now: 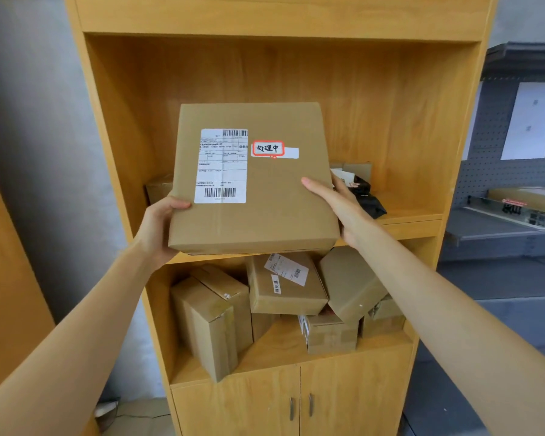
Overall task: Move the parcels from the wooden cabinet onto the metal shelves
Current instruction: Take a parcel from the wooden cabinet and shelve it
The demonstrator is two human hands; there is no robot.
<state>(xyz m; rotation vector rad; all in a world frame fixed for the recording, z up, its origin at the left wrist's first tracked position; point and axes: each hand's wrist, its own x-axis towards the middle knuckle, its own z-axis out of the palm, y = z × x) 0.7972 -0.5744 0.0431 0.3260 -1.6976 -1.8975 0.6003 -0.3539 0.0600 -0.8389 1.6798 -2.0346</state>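
A large flat cardboard parcel (274, 196) with a white shipping label and a red-framed sticker is held tilted up in front of the wooden cabinet (422, 127). My left hand (161, 225) grips its lower left corner, thumb on top. My right hand (340, 209) grips its right edge, thumb on the top face. Behind it on the upper shelf lie a small brown box (158, 187), a black bag (370, 199) and another box (356, 168). Several cardboard parcels (283, 284) are piled on the lower shelf. The grey metal shelves (501, 231) stand at the right.
A flat yellowish parcel (526, 196) lies on the metal shelf, before a pegboard back with a white sheet (529, 121). The cabinet has two closed doors (299, 404) at the bottom. A grey wall is on the left, with another wooden panel (0, 278) at the left edge.
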